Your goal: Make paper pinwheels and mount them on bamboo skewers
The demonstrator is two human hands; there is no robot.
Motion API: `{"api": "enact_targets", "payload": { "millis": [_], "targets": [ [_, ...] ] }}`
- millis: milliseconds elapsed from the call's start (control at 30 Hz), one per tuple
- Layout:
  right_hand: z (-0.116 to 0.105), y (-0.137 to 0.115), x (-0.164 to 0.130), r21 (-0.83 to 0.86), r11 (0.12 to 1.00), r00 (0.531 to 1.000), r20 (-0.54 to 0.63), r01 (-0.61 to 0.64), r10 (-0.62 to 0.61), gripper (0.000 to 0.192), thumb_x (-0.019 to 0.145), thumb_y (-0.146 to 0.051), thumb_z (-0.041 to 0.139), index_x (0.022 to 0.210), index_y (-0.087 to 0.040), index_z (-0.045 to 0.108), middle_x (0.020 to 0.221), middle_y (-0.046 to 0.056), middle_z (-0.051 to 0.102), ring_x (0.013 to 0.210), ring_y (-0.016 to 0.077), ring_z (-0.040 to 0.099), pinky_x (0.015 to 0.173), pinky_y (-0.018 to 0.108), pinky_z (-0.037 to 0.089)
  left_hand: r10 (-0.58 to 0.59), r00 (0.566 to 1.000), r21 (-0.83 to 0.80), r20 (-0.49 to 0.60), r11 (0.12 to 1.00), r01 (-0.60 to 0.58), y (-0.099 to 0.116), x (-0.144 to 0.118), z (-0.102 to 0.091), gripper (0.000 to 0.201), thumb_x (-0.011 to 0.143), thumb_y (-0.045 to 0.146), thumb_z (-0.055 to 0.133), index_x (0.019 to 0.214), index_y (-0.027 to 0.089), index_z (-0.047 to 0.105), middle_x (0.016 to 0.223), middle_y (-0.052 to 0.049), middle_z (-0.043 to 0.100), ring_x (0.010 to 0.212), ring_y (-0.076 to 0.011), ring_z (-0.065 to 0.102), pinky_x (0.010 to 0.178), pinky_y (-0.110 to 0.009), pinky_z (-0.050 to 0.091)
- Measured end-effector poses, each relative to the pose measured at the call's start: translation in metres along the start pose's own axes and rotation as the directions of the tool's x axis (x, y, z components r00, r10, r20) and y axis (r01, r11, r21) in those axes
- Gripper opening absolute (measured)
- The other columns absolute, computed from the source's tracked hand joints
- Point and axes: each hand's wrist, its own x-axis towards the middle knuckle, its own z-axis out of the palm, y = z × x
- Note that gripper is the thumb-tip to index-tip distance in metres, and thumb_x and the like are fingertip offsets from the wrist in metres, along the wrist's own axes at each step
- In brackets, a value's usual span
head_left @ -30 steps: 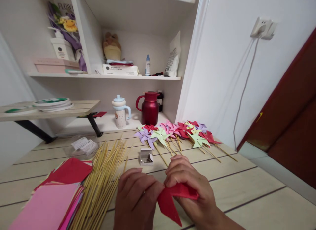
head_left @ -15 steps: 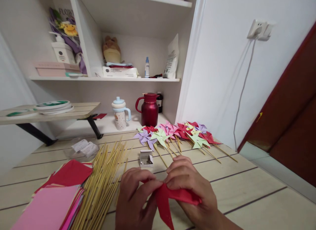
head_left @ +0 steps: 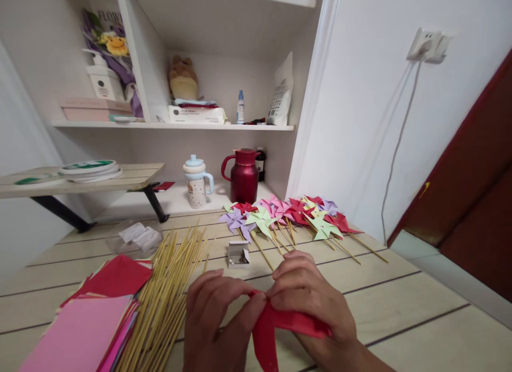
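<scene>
Both hands meet low in the middle of the view, just above the wooden table (head_left: 400, 308). The left hand (head_left: 218, 321) curls its fingers in and pinches the near edge of a red paper piece (head_left: 276, 329) between thumb and fingertips. The right hand (head_left: 312, 308) arches over the same paper from the other side, fingers bent down and gripping its upper fold, so the two sets of fingertips almost touch at the paper's middle. The red paper is thin, matte and creased into pointed flaps; one flap hangs down below the hands, another juts out to the right under the right palm.

Just left of the left hand lies a loose bundle of bamboo skewers (head_left: 168, 292), pale yellow, thin and straight, fanned out towards the shelf. Beside them, at the lower left, sits a stack of coloured paper squares (head_left: 88, 329), pink on top with red sheets splayed above. Beyond the hands stands a small open white box (head_left: 238, 254) holding small dark bits that are too small to identify.

Farther back lies a row of finished paper pinwheels (head_left: 288, 215) in purple, green, pink and red, each on a skewer stick. Behind them, in the alcove, stand a glossy dark red jug (head_left: 243, 176) and a pale lidded cup (head_left: 196, 181). A clear plastic bag (head_left: 134, 236) with white slips inside lies left of the skewers.
</scene>
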Motion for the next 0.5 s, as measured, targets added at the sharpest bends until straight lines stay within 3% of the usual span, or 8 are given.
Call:
{"api": "enact_targets", "payload": {
  "millis": [133, 367, 500],
  "targets": [
    [0.0012, 0.0, 0.0002, 0.009, 1.0, 1.0, -0.001, 0.01, -0.01, 0.015, 0.095, -0.03, 0.056, 0.095, -0.024, 0.07, 0.075, 0.004, 0.071, 0.075, 0.0215, 0.066, 0.08, 0.045, 0.051, 0.042, 0.999, 0.01, 0.004, 0.999, -0.042, -0.0003, 0.0007, -0.0002, 0.027, 0.089, 0.004, 0.052, 0.094, 0.023, 0.071, 0.09, -0.002, 0.069, 0.09, -0.0156, 0.062, 0.094, -0.04, 0.044],
    [0.0004, -0.003, -0.0021, 0.026, 0.996, 0.994, 0.062, -0.087, 0.085, 0.01, 0.094, -0.025, 0.056, 0.09, -0.022, 0.064, 0.075, 0.004, 0.068, 0.074, 0.0208, 0.064, 0.081, 0.044, 0.049, 0.157, 0.986, 0.071, 0.049, 0.984, -0.161, -0.0042, 0.0028, -0.0051, 0.025, 0.085, 0.004, 0.059, 0.097, 0.022, 0.072, 0.09, -0.002, 0.07, 0.09, -0.0151, 0.062, 0.095, -0.035, 0.044],
    [0.0005, -0.003, -0.0032, 0.003, 0.995, 0.992, 0.072, -0.102, 0.101, 0.009, 0.094, -0.024, 0.056, 0.089, -0.022, 0.063, 0.074, 0.004, 0.065, 0.071, 0.02, 0.061, 0.081, 0.045, 0.048, 0.077, 0.997, 0.032, 0.025, 0.996, -0.078, -0.004, 0.0021, -0.0043, 0.026, 0.088, 0.005, 0.054, 0.093, 0.023, 0.072, 0.087, -0.001, 0.071, 0.086, -0.0146, 0.063, 0.094, -0.036, 0.044]
  ]
}}
